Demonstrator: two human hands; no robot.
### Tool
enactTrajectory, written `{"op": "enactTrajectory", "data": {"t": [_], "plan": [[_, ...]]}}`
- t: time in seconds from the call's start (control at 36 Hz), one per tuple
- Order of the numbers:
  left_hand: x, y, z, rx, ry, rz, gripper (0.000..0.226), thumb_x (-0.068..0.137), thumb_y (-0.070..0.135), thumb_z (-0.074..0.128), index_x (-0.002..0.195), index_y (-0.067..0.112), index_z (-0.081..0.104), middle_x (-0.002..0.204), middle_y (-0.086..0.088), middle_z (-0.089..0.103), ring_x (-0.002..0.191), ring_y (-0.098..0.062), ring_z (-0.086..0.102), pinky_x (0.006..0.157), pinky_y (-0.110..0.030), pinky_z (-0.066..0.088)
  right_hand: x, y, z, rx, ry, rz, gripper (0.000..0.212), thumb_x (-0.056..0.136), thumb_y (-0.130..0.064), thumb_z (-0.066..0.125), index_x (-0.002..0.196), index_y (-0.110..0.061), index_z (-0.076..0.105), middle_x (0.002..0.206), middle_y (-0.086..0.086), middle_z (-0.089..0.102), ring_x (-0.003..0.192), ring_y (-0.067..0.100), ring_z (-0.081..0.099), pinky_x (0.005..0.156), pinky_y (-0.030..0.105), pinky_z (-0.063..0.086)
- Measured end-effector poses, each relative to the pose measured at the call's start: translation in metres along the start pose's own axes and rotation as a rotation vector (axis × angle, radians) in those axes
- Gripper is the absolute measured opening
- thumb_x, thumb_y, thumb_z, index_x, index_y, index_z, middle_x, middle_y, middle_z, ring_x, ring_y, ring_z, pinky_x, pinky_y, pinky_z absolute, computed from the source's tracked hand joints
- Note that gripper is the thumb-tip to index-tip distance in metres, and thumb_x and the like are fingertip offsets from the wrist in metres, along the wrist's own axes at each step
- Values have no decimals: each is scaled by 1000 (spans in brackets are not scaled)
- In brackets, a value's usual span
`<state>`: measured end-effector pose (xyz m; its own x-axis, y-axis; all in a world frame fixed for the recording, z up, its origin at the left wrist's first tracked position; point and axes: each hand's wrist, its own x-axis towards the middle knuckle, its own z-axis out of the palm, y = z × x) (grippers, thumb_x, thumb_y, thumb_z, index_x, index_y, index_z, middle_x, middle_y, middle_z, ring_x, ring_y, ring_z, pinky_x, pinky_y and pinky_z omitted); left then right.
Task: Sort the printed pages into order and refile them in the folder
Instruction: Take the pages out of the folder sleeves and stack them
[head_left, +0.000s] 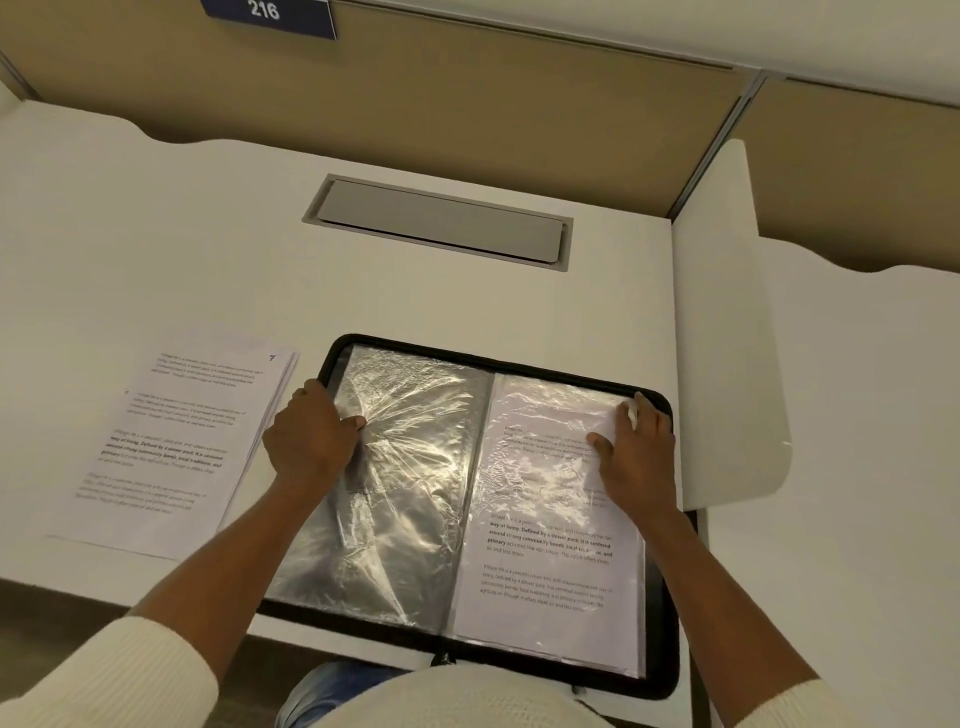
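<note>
A black zip folder (660, 670) lies open on the white desk, near its front edge. Its left side shows an empty crinkled clear sleeve (405, 467). The right sleeve holds a printed page (550, 561). My left hand (311, 434) rests on the folder's upper left edge, fingers curled, thumb pressing the empty sleeve. My right hand (636, 457) lies on the upper right part of the right sleeve with fingers at its top edge. A stack of loose printed pages (166, 447) lies to the left of the folder, the top one marked 7.
A grey cable hatch (441, 221) is set into the desk behind the folder. A white divider panel (727, 332) stands right of the folder. Tan partition walls close the back, with a blue 216 sign (270, 15) at top left.
</note>
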<state>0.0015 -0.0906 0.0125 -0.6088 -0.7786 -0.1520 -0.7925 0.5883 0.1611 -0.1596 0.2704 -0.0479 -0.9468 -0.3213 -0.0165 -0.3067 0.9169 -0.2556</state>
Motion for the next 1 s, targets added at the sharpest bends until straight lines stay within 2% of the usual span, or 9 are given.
{"op": "enactTrajectory", "data": {"t": [0.11,0.25,0.31,0.36,0.47,0.58,0.72,0.89,1.0], "plan": [[-5,11,3,123,40,101,58,92,42,77,125,1,52,115,-16,61,100,-36,66,65,-42,48,-1,1,1,27,78,-37,45,95,-36,74,129,-8,68,152,22,46,141,42,40,111,60,41],[-15,33,4,132,52,177,48,92,21,69,130,-4,53,128,-24,56,115,-40,56,84,-47,54,-5,-8,-11,224,183,-4,14,90,-19,80,102,-14,75,134,13,58,128,33,50,106,53,44],[-21,47,5,55,13,229,41,93,27,69,123,1,58,129,-19,57,120,-37,54,87,-48,56,-7,-12,-14,283,221,13,10,90,-20,79,98,-16,74,124,9,60,120,28,54,101,46,44],[-27,64,5,-76,-41,241,25,94,33,70,102,10,67,110,-6,63,108,-28,61,82,-47,58,-9,-16,-18,380,238,19,9,90,-18,79,96,-18,73,113,2,58,109,21,56,93,42,51],[-39,98,13,-436,-241,188,32,92,42,80,74,18,69,69,4,70,68,-12,68,78,-35,60,-17,-24,-27,519,209,30,14,89,-15,81,93,-22,70,107,-3,57,97,10,56,87,32,53],[-53,132,11,-874,-565,24,50,94,52,74,84,3,77,74,-7,78,60,-18,71,60,-33,60,-25,-31,-32,565,218,-33,20,86,-14,84,91,-24,68,104,-6,56,99,12,59,86,30,52],[-58,166,8,-1014,-831,-196,79,95,71,60,100,-6,75,91,-22,79,68,-27,71,52,-27,54,-28,-37,-37,522,246,-85,23,82,-17,89,92,-22,68,103,-6,55,96,8,56,83,16,46],[-56,186,11,-1037,-821,-290,28,95,20,74,104,-7,75,85,-16,78,56,-21,66,47,-23,54,-23,-37,-43,560,242,-93,30,77,-21,91,91,-25,65,104,-6,54,98,8,55,80,24,51],[-57,188,14,-1100,-764,-297,22,92,8,68,104,-9,74,81,-17,76,58,-23,66,51,-25,55,-13,-42,-53,640,204,-72,37,78,-30,91,103,-32,64,111,-7,57,104,4,57,79,22,50]]}}
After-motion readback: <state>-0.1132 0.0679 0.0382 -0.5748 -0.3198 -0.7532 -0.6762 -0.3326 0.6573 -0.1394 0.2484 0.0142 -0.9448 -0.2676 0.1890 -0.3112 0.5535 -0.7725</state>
